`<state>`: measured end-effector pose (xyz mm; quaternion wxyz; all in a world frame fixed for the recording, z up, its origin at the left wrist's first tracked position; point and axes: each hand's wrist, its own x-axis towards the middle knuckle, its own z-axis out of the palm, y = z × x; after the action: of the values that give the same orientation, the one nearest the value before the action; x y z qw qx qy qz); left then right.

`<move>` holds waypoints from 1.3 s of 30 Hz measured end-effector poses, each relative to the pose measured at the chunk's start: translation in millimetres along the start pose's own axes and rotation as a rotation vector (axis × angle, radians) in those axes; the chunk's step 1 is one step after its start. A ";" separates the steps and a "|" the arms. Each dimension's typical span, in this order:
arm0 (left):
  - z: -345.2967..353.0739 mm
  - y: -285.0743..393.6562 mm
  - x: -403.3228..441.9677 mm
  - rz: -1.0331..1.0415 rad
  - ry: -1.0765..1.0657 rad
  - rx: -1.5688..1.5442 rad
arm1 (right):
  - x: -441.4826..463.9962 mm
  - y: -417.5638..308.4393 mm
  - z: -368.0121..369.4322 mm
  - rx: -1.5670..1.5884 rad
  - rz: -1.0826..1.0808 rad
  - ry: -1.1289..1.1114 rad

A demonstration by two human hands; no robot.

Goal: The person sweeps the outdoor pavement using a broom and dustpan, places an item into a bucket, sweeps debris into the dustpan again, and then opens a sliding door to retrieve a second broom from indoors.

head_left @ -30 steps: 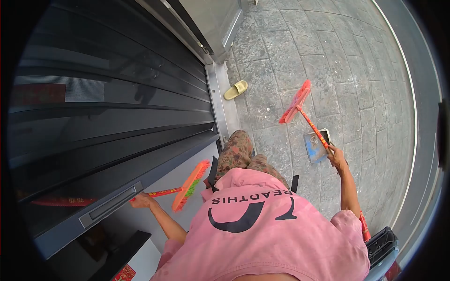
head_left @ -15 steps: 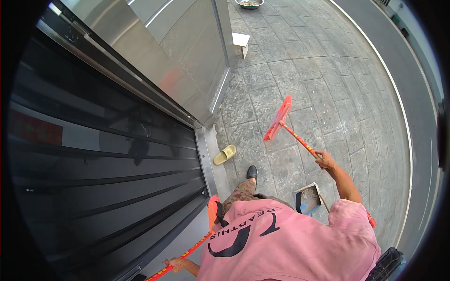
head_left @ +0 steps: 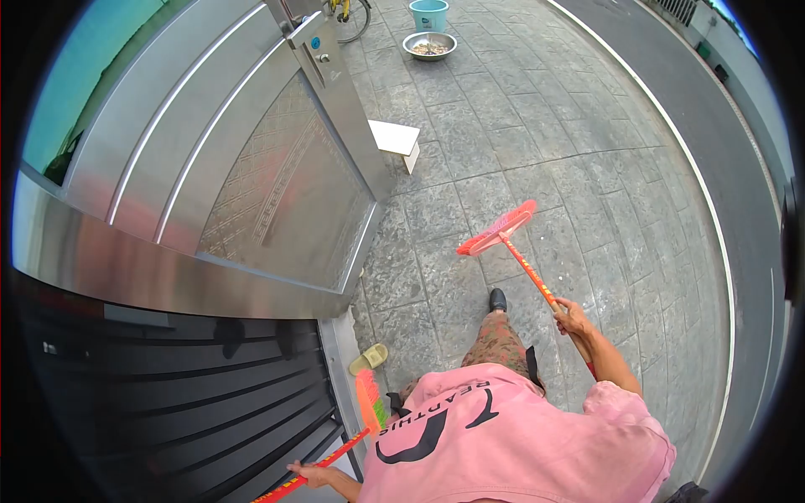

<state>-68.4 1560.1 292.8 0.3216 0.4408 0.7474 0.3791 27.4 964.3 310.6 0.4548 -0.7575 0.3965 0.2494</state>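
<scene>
My right hand (head_left: 572, 317) is closed around the handle of a red broom (head_left: 527, 267) held out in front of me. That broom's wide pink-red head (head_left: 499, 230) is over the grey paving. At lower left, my left hand (head_left: 312, 474) grips the red and yellow handle of a second broom (head_left: 340, 451). Orange and green bristles (head_left: 369, 398) at its upper end come close to my pink shirt (head_left: 511, 427). Just above those bristles lies a yellow-green slipper (head_left: 369, 359), beside the doorway. One of my dark shoes (head_left: 498, 299) shows on the paving.
A large metal door (head_left: 277, 168) stands swung outward on the left, beside the dark slatted door panel (head_left: 184, 377). Past its edge is a low white stool (head_left: 394, 136). Farther off are a metal basin (head_left: 430, 48), a blue bucket (head_left: 429, 15) and a bicycle wheel (head_left: 348, 21).
I have stepped forward, and the view has turned, bringing the bucket and bicycle into sight. The red broom's head has tilted flatter. The dustpan seen earlier beside me is out of sight.
</scene>
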 end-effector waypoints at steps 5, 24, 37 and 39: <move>93.3 53.2 -181.7 0.082 -0.505 -0.088 | 42.9 -58.8 -85.2 0.015 0.018 0.013; 395.1 258.8 -650.0 0.641 -1.914 -0.509 | 177.6 -183.1 -206.5 0.463 0.259 0.337; 674.7 309.3 -786.9 0.015 -1.756 -0.292 | 408.6 -384.5 -308.6 0.404 0.347 0.257; 720.6 322.5 -800.1 -0.017 -1.633 -0.257 | 445.7 -427.6 -315.0 0.415 0.345 0.223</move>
<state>976.3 1146.3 319.7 0.8142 0.5316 0.2325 0.0196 636.8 634.5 337.1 0.5045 -0.5921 0.6097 0.1519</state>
